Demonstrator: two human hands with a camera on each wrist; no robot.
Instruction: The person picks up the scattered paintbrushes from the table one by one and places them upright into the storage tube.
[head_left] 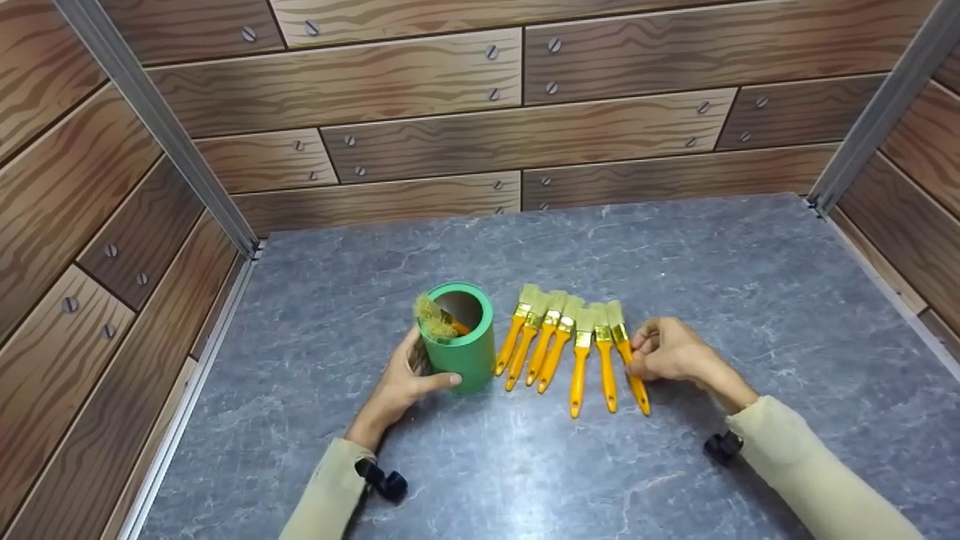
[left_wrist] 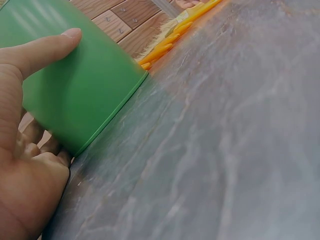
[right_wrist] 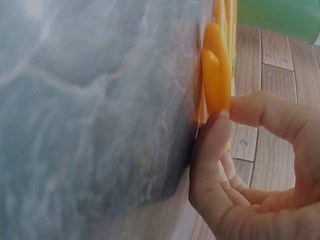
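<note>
A green cylindrical can stands upright on the table, and my left hand grips its left side, thumb across the front. Inside the can, paintbrushes lean on the left rim with their pale bristles up; how many is hard to tell. To the can's right lie several paintbrushes with orange handles, side by side, bristles pointing away from me. At the right end of that row, my right hand pinches the handle of the last paintbrush between thumb and fingers. The right wrist view shows this orange handle close up.
The grey marbled table spreads around the can and brushes. Wood-patterned panels rise at the back and both sides, with metal posts in the corners. Small black devices sit at both sleeve cuffs.
</note>
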